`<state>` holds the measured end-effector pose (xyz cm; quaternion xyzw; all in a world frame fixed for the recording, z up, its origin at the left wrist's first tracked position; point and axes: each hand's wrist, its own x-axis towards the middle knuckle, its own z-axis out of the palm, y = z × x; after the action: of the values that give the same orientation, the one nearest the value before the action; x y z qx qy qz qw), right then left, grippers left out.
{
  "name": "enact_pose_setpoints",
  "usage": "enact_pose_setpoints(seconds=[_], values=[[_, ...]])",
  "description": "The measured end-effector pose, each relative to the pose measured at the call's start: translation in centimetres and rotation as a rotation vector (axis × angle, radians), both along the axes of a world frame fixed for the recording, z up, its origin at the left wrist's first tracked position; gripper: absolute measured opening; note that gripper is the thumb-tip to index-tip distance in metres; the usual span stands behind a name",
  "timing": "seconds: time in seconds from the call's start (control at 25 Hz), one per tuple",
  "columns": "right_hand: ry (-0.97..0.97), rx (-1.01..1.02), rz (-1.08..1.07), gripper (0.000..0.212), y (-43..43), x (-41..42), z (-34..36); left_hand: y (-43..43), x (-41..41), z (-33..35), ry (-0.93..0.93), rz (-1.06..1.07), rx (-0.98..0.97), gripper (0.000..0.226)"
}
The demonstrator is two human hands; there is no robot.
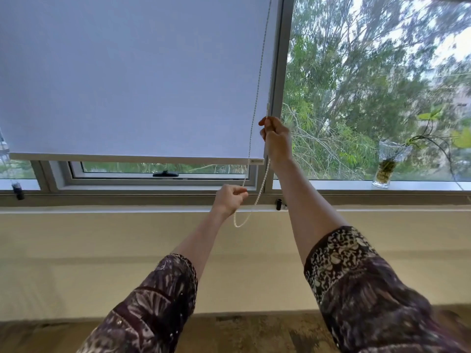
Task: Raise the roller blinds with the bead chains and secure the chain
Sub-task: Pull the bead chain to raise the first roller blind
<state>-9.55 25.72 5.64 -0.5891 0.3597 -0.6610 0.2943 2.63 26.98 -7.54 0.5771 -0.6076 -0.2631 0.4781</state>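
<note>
A pale grey roller blind [132, 77] covers most of the left window, its bottom bar [132, 158] a little above the sill. A white bead chain [257, 87] hangs along the blind's right edge and loops below it. My right hand [276, 140] is raised and shut on the chain's rear strand beside the window frame. Lower down, my left hand [230, 198] pinches the front strand near the sill. The slack loop [244, 221] dangles under my left hand.
A small black chain holder [279, 204] sits on the sill ledge right of the loop. A glass vase with a plant [384, 169] stands on the right sill. Another black clip [18, 191] hangs at the far left. A black window handle [165, 174] shows below the blind.
</note>
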Motion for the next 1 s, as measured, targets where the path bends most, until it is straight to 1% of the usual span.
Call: enact_pose_setpoints(seconds=[0.04,0.16,0.28,0.36,0.44,0.52,0.64,0.72,0.8,0.88,1.0], values=[[0.013,0.014,0.000,0.034,0.0,0.0,-1.1,-0.2,-0.2,0.8,0.057,-0.009,-0.015,0.027],[0.024,0.042,-0.014,0.035,0.1,0.0,-4.0,-0.4,-1.1,3.9,0.360,-0.073,-0.079,0.027],[0.091,0.049,-0.054,0.029,0.0,-0.4,-6.5,-0.4,-2.1,7.4,0.479,-0.125,-0.124,0.029],[0.094,0.057,-0.032,0.028,0.2,-0.7,-8.1,-0.3,-2.8,9.4,0.544,-0.163,-0.146,0.030],[0.084,0.073,-0.026,0.029,0.6,-0.9,-9.6,-0.3,-3.6,11.1,0.548,-0.195,-0.187,0.030],[0.104,0.091,-0.046,0.024,1.2,-1.1,-10.7,-0.4,-4.4,12.4,0.537,-0.212,-0.214,0.026],[0.134,0.104,-0.055,0.023,1.8,-1.4,-12.6,-0.8,-5.4,13.1,0.548,-0.196,-0.211,0.023],[0.159,0.112,-0.061,0.022,2.1,-1.6,-13.8,-1.0,-5.8,12.4,0.559,-0.140,-0.209,0.023],[0.189,0.135,-0.053,0.022,2.3,-1.6,-14.7,-1.3,-6.0,11.0,0.528,-0.043,-0.260,0.021],[0.198,0.189,-0.022,0.024,2.1,-1.8,-15.3,-1.6,-6.1,9.6,0.482,0.027,-0.311,0.017],[0.201,0.306,0.064,0.025,1.7,-2.2,-16.0,-1.6,-6.0,7.6,0.460,0.049,-0.330,0.013]])
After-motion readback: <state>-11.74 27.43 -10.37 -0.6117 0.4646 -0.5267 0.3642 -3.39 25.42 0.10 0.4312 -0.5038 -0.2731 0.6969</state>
